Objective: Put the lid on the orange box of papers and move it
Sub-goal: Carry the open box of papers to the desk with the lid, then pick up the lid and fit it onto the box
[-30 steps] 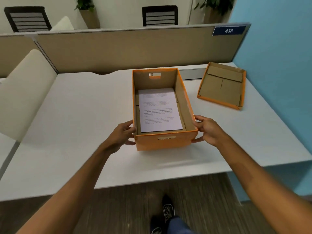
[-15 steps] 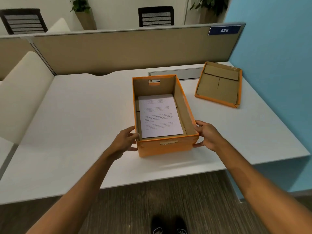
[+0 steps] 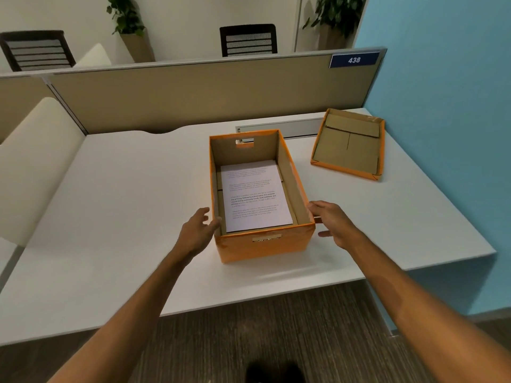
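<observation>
On the white table (image 3: 116, 205), close to its near edge: an orange box (image 3: 265, 248), open-topped, resting flat with a stack of printed papers (image 3: 255, 197) lying inside. Left hand (image 3: 197, 233) against the box's near left corner, fingers loosely spread and partly hidden behind the wall; right hand (image 3: 333, 222) at the near right corner, fingers half open, touching or almost touching the side. No firm clasp visible on either side, more a flanking than a hold. Lid (image 3: 349, 143) upside down at the far right of the table, well apart from the box, brown inside facing up, hard by the blue wall (image 3: 442, 106). Likely trouble from here: lid carried over without being flipped, or set down askew so one rim catches on the box's edge; a lift by the thin side walls rather than the handle cutouts, letting the cardboard bow; a nudge toward the near edge, with little table left there. Ample open surface to the left; less to the right, narrowed by the lid and wall; a beige partition (image 3: 193, 100) closing off the far side.
</observation>
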The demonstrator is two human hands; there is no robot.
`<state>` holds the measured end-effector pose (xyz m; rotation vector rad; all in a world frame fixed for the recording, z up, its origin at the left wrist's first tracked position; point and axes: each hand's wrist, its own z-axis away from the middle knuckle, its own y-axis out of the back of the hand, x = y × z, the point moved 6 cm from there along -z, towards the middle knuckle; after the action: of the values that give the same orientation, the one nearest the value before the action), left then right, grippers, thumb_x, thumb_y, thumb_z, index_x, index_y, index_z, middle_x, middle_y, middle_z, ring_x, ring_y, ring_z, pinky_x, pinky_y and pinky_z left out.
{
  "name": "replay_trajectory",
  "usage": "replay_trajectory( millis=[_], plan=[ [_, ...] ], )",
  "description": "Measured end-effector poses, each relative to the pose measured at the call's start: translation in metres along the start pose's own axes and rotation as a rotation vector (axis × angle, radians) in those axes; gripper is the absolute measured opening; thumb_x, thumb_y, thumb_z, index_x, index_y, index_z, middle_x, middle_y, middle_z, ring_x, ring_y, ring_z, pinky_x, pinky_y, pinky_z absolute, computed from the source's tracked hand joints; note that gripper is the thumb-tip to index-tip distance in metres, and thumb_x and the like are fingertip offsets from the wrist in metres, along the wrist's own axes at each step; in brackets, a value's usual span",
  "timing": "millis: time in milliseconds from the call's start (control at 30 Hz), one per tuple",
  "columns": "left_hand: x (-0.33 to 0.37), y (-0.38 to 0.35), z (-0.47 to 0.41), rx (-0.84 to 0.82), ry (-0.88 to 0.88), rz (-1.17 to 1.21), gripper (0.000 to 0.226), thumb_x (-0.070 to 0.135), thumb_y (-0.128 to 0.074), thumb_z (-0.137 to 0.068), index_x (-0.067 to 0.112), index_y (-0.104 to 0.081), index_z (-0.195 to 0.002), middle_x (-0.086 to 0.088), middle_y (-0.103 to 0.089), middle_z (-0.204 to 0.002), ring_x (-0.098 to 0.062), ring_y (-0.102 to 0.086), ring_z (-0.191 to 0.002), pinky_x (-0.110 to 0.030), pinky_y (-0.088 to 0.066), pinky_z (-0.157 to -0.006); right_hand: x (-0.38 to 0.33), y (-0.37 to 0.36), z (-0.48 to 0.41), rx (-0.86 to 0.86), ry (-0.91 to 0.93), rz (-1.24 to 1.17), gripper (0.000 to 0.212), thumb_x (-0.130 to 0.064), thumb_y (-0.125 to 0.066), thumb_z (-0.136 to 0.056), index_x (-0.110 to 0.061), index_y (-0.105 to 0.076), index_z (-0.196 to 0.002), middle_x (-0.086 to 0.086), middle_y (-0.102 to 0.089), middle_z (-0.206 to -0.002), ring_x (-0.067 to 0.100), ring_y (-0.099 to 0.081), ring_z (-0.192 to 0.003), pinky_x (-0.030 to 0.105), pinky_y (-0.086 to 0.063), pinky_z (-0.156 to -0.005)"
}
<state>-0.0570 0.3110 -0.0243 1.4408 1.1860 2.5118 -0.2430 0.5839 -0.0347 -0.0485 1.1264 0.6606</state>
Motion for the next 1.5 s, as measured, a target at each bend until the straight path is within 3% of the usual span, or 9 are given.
replay_trajectory(
  millis=[100,200,333,633,833,967,1167,1300,1500],
  plan=[
    [0.015,0.003,0.000,0.074,-0.091,-0.086,0.061,0.042,-0.055,-0.095,0.013,-0.039,-0.147,-0.014,-0.043,-0.152,-0.033,-0.046,-0.135,-0.048,-0.042,-0.105,-0.005,0.011,-0.001,0.094,0.074,0.076,0.041,-0.037,-0.056,-0.095,-0.017,-0.060,-0.130,0.004,-0.061,-0.130,0.027,-0.056,-0.118,0.047,-0.049,-0.093],
    [0.041,0.003,-0.002,0.123,-0.200,-0.153,0.056,0.038,-0.056,-0.095,0.010,-0.045,-0.143,-0.014,-0.045,-0.150,-0.030,-0.044,-0.136,-0.043,-0.040,-0.106,-0.013,0.023,0.001,0.164,0.166,0.135,0.039,-0.030,-0.061,-0.093,-0.014,-0.063,-0.129,0.006,-0.064,-0.128,0.024,-0.058,-0.119,0.045,-0.048,-0.101],
    [0.080,-0.007,-0.005,0.141,-0.310,-0.143,0.053,0.036,-0.058,-0.094,0.011,-0.047,-0.139,-0.012,-0.048,-0.147,-0.029,-0.047,-0.133,-0.044,-0.042,-0.106,-0.023,0.040,0.003,0.231,0.263,0.204,0.035,-0.024,-0.062,-0.093,-0.011,-0.065,-0.126,0.007,-0.068,-0.123,0.022,-0.062,-0.112,0.029,-0.046,-0.092],
    [0.172,-0.053,-0.021,0.087,-0.476,-0.061,0.064,0.032,-0.058,-0.095,0.012,-0.031,-0.150,-0.011,-0.037,-0.156,-0.027,-0.039,-0.140,-0.051,-0.038,-0.111,-0.039,0.098,-0.019,0.350,0.363,0.245,0.026,-0.018,-0.063,-0.093,-0.012,-0.069,-0.117,0.005,-0.071,-0.112,0.013,-0.062,-0.098,0.022,-0.046,-0.083],
    [0.235,-0.097,-0.060,0.055,-0.531,-0.047,0.057,0.032,-0.059,-0.095,0.012,-0.040,-0.146,-0.009,-0.043,-0.150,-0.023,-0.044,-0.134,-0.040,-0.040,-0.109,-0.048,0.147,-0.060,0.373,0.389,0.271,0.023,-0.016,-0.064,-0.091,-0.010,-0.071,-0.112,0.005,-0.072,-0.109,0.015,-0.062,-0.098,0.025,-0.046,-0.085],
    [0.277,-0.127,-0.102,0.068,-0.510,-0.065,0.061,0.030,-0.058,-0.094,0.010,-0.037,-0.147,-0.013,-0.042,-0.151,-0.028,-0.043,-0.136,-0.048,-0.040,-0.109,-0.059,0.187,-0.102,0.361,0.394,0.297,0.023,-0.013,-0.063,-0.090,-0.009,-0.071,-0.111,0.005,-0.071,-0.109,0.015,-0.062,-0.098,0.023,-0.045,-0.084],
    [0.325,-0.181,-0.171,0.025,-0.479,-0.134,0.059,0.027,-0.057,-0.094,0.009,-0.037,-0.146,-0.014,-0.043,-0.150,-0.028,-0.041,-0.136,-0.038,-0.036,-0.106,-0.065,0.247,-0.171,0.344,0.342,0.308,0.024,-0.013,-0.063,-0.089,-0.012,-0.071,-0.112,0.005,-0.070,-0.111,0.016,-0.062,-0.102,0.025,-0.047,-0.086],
    [0.328,-0.223,-0.218,-0.050,-0.367,-0.194,0.064,0.029,-0.060,-0.091,0.007,-0.036,-0.147,-0.015,-0.043,-0.149,-0.031,-0.042,-0.135,-0.042,-0.039,-0.103,-0.053,0.273,-0.219,0.286,0.227,0.345,0.031,-0.018,-0.062,-0.090,-0.015,-0.067,-0.121,0.008,-0.065,-0.123,0.020,-0.060,-0.113,0.027,-0.045,-0.090],
    [0.309,-0.273,-0.273,-0.185,-0.161,-0.275,0.067,0.028,-0.063,-0.087,0.006,-0.036,-0.143,-0.018,-0.047,-0.139,-0.032,-0.053,-0.116,-0.038,-0.048,-0.083,-0.022,0.288,-0.270,0.246,0.065,0.445,0.054,-0.020,-0.062,-0.088,-0.010,-0.050,-0.140,0.015,-0.052,-0.138,0.028,-0.057,-0.117,0.030,-0.044,-0.087]
  ],
)
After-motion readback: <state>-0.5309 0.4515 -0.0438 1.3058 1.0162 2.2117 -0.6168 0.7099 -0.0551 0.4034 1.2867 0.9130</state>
